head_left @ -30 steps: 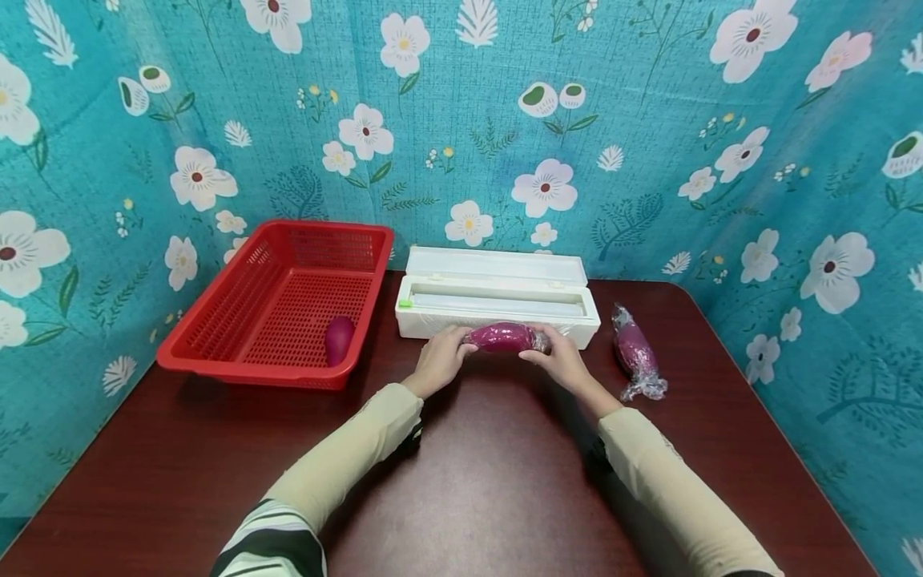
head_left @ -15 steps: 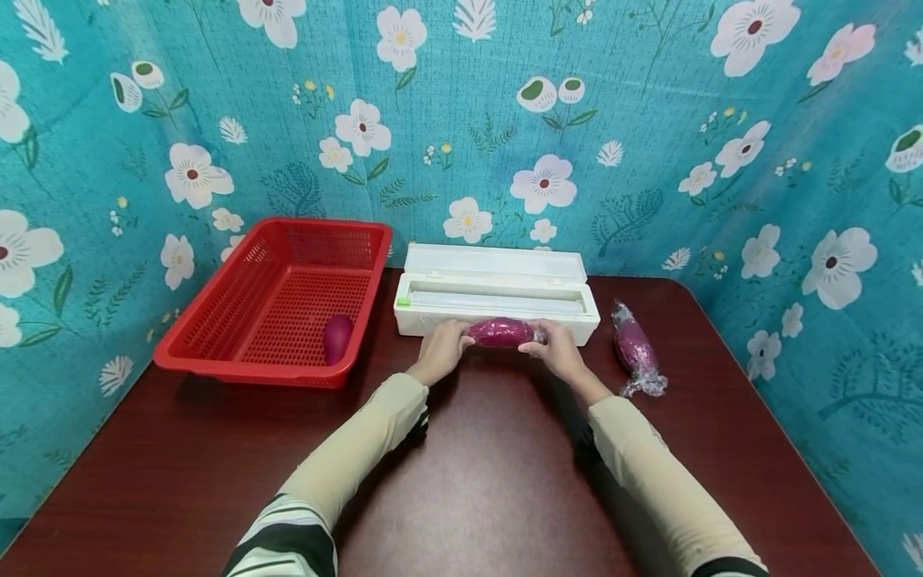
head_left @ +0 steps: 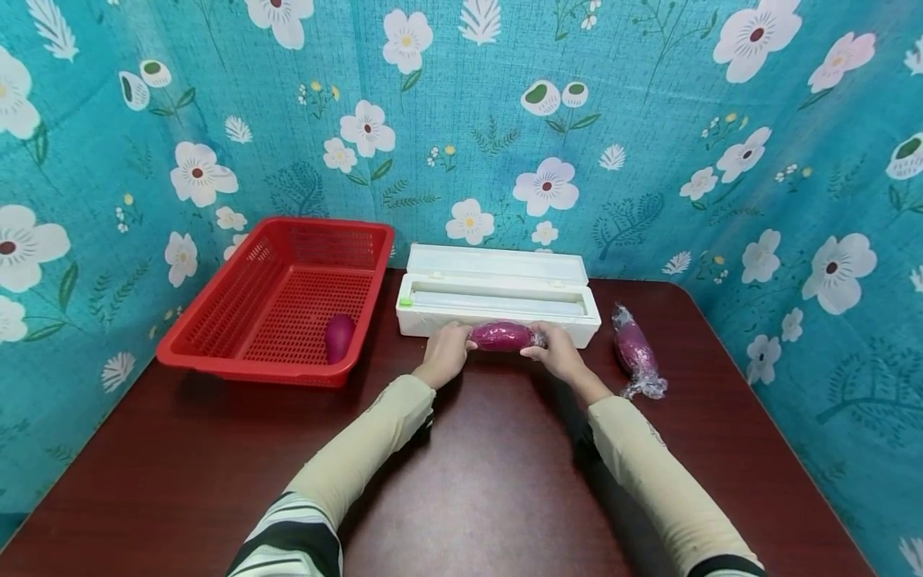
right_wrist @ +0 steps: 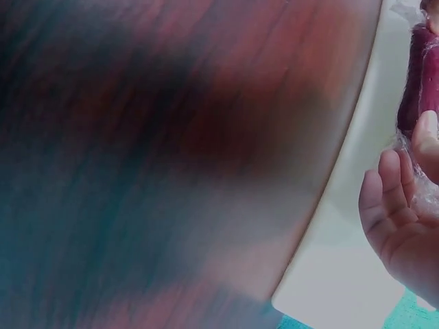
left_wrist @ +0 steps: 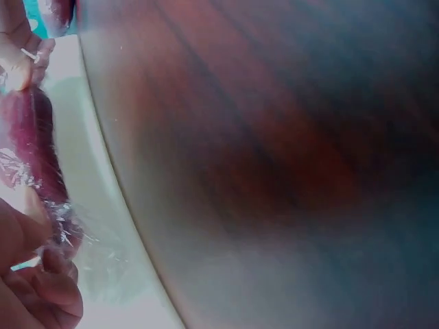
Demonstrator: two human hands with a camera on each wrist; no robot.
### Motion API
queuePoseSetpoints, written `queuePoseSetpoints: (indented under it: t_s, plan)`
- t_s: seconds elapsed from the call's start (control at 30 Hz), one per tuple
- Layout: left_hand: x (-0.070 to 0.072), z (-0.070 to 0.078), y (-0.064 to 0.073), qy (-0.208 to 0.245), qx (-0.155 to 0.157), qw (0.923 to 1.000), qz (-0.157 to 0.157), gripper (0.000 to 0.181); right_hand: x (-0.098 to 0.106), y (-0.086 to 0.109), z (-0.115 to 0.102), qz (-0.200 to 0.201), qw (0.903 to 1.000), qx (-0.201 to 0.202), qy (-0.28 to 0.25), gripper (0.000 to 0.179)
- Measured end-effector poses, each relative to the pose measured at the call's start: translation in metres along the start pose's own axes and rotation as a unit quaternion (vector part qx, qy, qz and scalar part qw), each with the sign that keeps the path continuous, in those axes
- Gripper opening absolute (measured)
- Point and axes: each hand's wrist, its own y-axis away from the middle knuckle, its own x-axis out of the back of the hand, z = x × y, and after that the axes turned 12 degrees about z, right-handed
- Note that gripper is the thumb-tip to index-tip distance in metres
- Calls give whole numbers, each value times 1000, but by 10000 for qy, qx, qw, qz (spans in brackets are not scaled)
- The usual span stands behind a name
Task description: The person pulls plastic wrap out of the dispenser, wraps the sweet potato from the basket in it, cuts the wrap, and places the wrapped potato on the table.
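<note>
Clear film (left_wrist: 68, 229) covers the purple sweet potato (head_left: 501, 336), held between both hands at the front of the cling-film dispenser (head_left: 497, 282), towards the far edge of the desk (head_left: 490, 497). Hazard, as judged: a slackened grip could let the gathered ends unwind; a hard pull could tear the thin film. Left hand (head_left: 445, 354): closed, thumb and fingers pinching the left end. Right hand (head_left: 558, 353): partly closed, thumb and gently bent fingers gripping the right end. Contact with desk: cannot be determined.
</note>
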Motion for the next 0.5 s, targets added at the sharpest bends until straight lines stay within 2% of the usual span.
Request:
queuePoseSetpoints:
  t_s: [0.1, 0.2, 0.4, 0.5]
  plan:
    - [2, 6, 1, -223, 128, 9996, 68, 22, 1, 0, 2, -65, 9999, 108, 42, 33]
    - [6, 9, 1, -224, 260, 9994, 91, 16, 1, -1, 3, -149, 9995, 261, 128, 34]
    - [4, 1, 3, 171, 319, 9992, 183, 13, -3, 1, 9, 27, 9987, 447, 244, 32]
    - [2, -1, 4, 323, 538, 9979, 142, 16, -6, 3, 12, 81, 9985, 438, 308, 33]
